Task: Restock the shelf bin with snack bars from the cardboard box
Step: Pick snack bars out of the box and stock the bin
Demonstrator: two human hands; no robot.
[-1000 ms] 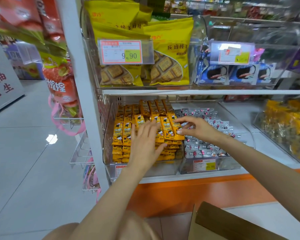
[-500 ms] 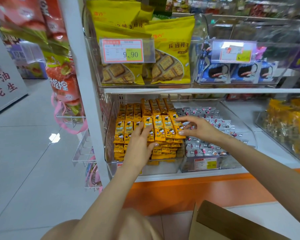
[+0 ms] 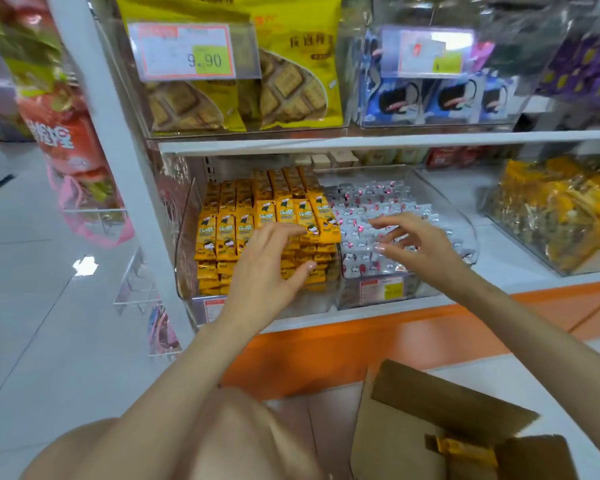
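Observation:
Orange snack bars (image 3: 229, 230) fill a clear shelf bin (image 3: 184, 268) on the lower shelf, stacked in rows. My left hand (image 3: 267, 268) hovers in front of the stack with fingers spread and relaxed, fingertips near the front row; it holds nothing. My right hand (image 3: 413, 244) is off the orange bars, held over the neighbouring bin, fingers loosely spread and empty. The open cardboard box (image 3: 413, 434) sits low at the right, with an orange bar (image 3: 465, 450) showing inside.
A second clear bin of silver-wrapped snacks (image 3: 371, 202) stands right of the orange bars. Yellow biscuit bags (image 3: 291, 81) and blue packs (image 3: 430, 98) fill the upper shelf. A white upright post (image 3: 118, 150) stands at the left, with hanging red bags (image 3: 59, 133). My knee (image 3: 222, 441) is at the bottom.
Both hands have drawn back from the orange bars. My right hand moved right, off the stack's edge and over the silver bin. The view has come closer to the shelf.

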